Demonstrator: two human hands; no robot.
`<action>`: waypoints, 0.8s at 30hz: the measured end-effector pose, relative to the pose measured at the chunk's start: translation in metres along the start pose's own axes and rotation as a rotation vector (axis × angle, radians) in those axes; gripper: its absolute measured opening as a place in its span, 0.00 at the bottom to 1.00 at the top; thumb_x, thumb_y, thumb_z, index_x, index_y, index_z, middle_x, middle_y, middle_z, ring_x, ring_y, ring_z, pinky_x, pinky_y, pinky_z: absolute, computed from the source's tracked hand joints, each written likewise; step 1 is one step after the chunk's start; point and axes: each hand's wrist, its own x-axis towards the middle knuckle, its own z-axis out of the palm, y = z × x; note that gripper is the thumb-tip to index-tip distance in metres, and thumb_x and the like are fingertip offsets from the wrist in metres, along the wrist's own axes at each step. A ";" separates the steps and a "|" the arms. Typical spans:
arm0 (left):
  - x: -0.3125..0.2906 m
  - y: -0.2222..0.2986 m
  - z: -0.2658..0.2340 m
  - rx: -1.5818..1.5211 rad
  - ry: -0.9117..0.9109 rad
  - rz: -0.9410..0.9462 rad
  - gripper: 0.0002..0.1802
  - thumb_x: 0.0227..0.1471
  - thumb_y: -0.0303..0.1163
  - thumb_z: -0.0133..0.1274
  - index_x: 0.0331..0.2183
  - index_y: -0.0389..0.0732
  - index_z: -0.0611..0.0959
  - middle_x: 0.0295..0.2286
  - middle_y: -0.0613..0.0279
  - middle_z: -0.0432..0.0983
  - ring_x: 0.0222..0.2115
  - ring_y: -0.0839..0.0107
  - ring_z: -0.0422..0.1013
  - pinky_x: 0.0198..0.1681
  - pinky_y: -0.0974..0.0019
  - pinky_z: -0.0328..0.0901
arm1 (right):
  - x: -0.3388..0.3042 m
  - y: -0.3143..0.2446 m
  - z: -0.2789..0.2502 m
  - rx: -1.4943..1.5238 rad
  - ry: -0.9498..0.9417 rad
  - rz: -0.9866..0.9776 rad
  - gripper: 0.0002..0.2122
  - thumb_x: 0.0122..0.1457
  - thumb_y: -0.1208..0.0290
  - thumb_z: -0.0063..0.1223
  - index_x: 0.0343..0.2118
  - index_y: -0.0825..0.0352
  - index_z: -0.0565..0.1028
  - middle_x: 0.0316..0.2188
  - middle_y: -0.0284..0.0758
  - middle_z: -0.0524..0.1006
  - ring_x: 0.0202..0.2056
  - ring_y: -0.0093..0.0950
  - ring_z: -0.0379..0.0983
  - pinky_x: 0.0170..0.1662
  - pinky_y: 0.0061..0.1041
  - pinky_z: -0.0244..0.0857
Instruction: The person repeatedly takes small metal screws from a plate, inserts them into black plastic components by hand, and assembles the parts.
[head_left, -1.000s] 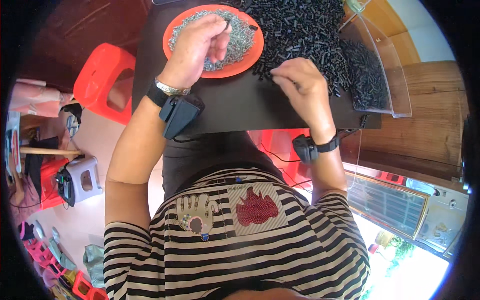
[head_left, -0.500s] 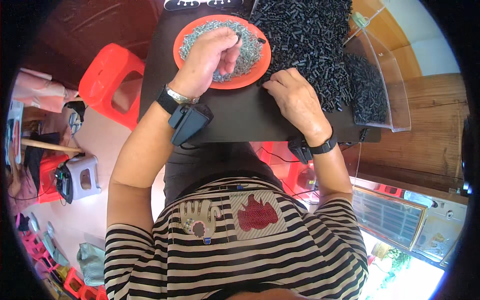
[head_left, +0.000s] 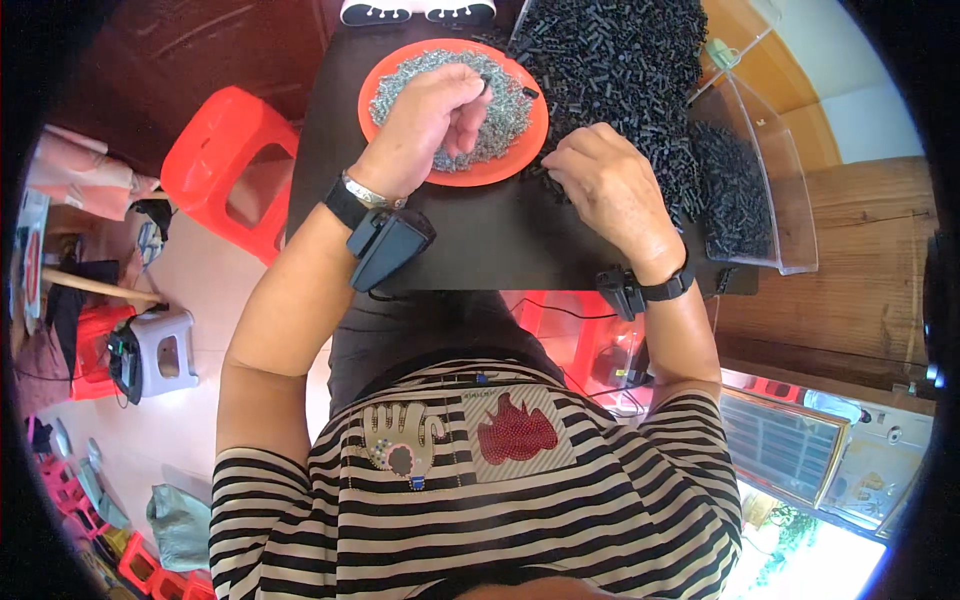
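My left hand (head_left: 432, 115) hovers over a round orange-red plate (head_left: 545, 130) heaped with small silvery metal pieces (head_left: 402, 85). Thumb and fingers pinch a small black plastic piece (head_left: 486, 86) there. Another black piece (head_left: 530, 92) sits at the plate's right rim. My right hand (head_left: 605, 185) is closed, its fingertips together at the near edge of a large pile of short black plastic pieces (head_left: 610, 70). Whatever those fingertips may hold is too small and hidden to make out.
A clear plastic bin (head_left: 790, 200) with more black pieces (head_left: 735, 190) stands right of the pile. White-soled shoes (head_left: 460, 12) show at the dark table's (head_left: 470, 255) far edge. A red stool (head_left: 215, 150) stands left of it. A wooden panel (head_left: 850, 260) bounds the right.
The view has shifted slightly, moving the plate and table a little right and down. My left hand stays over the plate with the black piece. My right hand keeps close to the pile's near edge.
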 end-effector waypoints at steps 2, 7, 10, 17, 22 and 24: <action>0.001 -0.001 -0.002 0.002 -0.015 0.025 0.11 0.58 0.38 0.41 0.29 0.43 0.73 0.18 0.71 0.65 0.16 0.80 0.62 0.19 0.76 0.55 | 0.006 0.002 -0.004 -0.027 0.055 0.010 0.06 0.45 0.78 0.56 0.28 0.66 0.76 0.28 0.35 0.74 0.34 0.36 0.70 0.37 0.31 0.67; 0.002 -0.002 -0.003 0.004 -0.023 0.033 0.11 0.57 0.38 0.41 0.28 0.43 0.72 0.18 0.71 0.65 0.16 0.80 0.61 0.19 0.76 0.55 | 0.037 0.027 0.008 -0.142 0.166 0.070 0.05 0.48 0.71 0.56 0.27 0.64 0.77 0.27 0.35 0.74 0.33 0.35 0.70 0.38 0.31 0.66; 0.003 -0.004 -0.004 0.009 -0.018 0.031 0.11 0.57 0.38 0.41 0.27 0.43 0.72 0.18 0.71 0.64 0.16 0.80 0.61 0.19 0.76 0.55 | 0.051 0.043 0.028 -0.160 0.180 0.037 0.06 0.46 0.70 0.57 0.27 0.64 0.78 0.26 0.35 0.74 0.33 0.35 0.70 0.39 0.30 0.66; 0.005 -0.005 -0.005 -0.017 -0.014 0.012 0.12 0.57 0.39 0.41 0.27 0.43 0.72 0.18 0.72 0.64 0.16 0.81 0.62 0.18 0.77 0.54 | 0.060 0.050 0.045 -0.258 0.062 0.030 0.04 0.47 0.72 0.54 0.26 0.63 0.77 0.25 0.36 0.74 0.34 0.35 0.70 0.40 0.32 0.66; 0.006 -0.005 -0.007 -0.010 -0.013 0.012 0.12 0.58 0.39 0.41 0.27 0.44 0.72 0.18 0.72 0.64 0.16 0.81 0.62 0.18 0.78 0.54 | 0.058 0.056 0.041 -0.107 0.159 0.054 0.04 0.50 0.73 0.52 0.27 0.65 0.77 0.27 0.36 0.76 0.33 0.37 0.71 0.39 0.32 0.66; 0.004 -0.005 -0.008 0.017 -0.030 0.033 0.12 0.58 0.39 0.41 0.27 0.44 0.72 0.18 0.72 0.64 0.16 0.81 0.62 0.18 0.78 0.54 | 0.057 0.052 0.029 0.081 0.108 0.166 0.05 0.52 0.73 0.52 0.30 0.66 0.77 0.29 0.36 0.76 0.34 0.33 0.72 0.40 0.28 0.65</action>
